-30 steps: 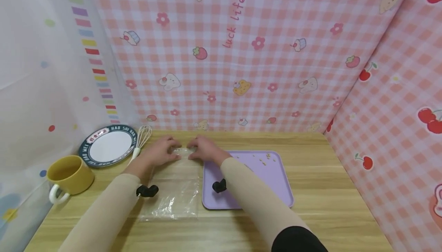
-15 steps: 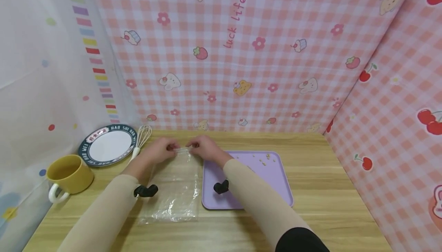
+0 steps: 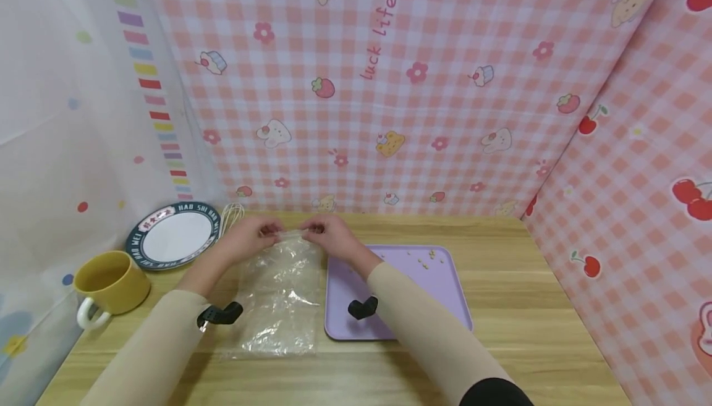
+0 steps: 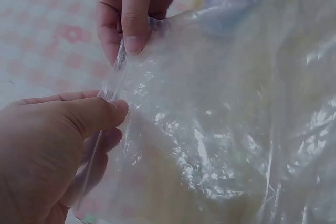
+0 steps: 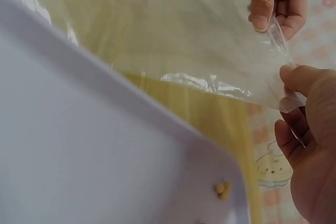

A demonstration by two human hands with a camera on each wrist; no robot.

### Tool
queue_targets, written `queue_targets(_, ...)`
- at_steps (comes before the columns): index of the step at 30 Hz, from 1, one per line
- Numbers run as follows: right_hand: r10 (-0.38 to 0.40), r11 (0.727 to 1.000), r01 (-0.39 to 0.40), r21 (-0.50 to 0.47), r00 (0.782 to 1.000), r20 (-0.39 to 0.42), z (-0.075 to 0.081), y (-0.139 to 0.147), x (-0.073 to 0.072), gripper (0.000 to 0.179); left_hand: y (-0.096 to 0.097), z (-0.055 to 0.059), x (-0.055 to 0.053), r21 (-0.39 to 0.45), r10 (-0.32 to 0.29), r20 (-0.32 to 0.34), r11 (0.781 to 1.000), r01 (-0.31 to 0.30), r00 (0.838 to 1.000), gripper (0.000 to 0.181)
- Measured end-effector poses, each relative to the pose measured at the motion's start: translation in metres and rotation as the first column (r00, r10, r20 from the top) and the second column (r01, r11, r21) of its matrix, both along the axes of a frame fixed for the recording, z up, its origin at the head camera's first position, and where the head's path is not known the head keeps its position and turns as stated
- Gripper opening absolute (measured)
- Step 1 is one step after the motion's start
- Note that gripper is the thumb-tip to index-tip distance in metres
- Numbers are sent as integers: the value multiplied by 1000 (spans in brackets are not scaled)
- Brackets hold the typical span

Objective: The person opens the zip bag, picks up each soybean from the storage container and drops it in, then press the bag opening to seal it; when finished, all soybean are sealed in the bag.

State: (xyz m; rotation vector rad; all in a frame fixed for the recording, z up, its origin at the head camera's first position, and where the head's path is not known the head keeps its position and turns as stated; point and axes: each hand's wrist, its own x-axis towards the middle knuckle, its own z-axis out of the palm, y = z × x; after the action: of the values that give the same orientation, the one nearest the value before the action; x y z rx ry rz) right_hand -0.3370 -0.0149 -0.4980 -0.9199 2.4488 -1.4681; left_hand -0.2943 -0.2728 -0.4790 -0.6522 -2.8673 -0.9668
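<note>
A clear plastic bag (image 3: 280, 298) spreads over the wooden table, its far edge raised between both hands. My left hand (image 3: 251, 235) pinches that edge between thumb and fingers on the left side. On the right side of the same edge, my right hand (image 3: 332, 236) pinches it too. In the left wrist view the left thumb (image 4: 119, 107) lies on the film with fingers behind it, visible through the plastic. Seen from the right wrist, the right hand (image 5: 315, 124) grips near the bag's corner. The bag (image 5: 173, 30) appears flat, with shiny creases.
A lilac tray (image 3: 397, 324) with several small yellow pieces (image 3: 425, 264) sits right of the bag, under the right forearm. At left stand a yellow mug (image 3: 114, 282) and a dark-rimmed plate (image 3: 175, 237); a white whisk (image 3: 232, 213) is partly behind the left hand. A checked cloth wall (image 3: 356, 115) rises behind.
Both hands have closed their fingers onto the bag's far edge and raised it slightly. The left hand has moved a little left and away from me, covering more of the whisk.
</note>
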Motion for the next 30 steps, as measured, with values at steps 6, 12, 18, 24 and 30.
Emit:
queue_targets(6,14,991,-14,-135,1000,2,15,10,18,20,3,27,19,2,11,-32,1000,-11,999,15)
queue_targets(12,16,984,-14,-176,1000,8,28,20,36,21,5,48,40,32,7,-63,999,-5,998,16)
queue_targets(18,38,977,-48,-209,998,-55,38,26,52,21,6,56,60,109,7,-83,994,2,996,17)
queue_targets(24,36,968,-53,-245,997,-75,47,31,70,21,9,63,77,152,5,-104,988,11,995,18)
queue_targets(30,22,964,-49,-262,994,-102,50,32,81,20,11,67,91,165,7,-159,986,20,987,22)
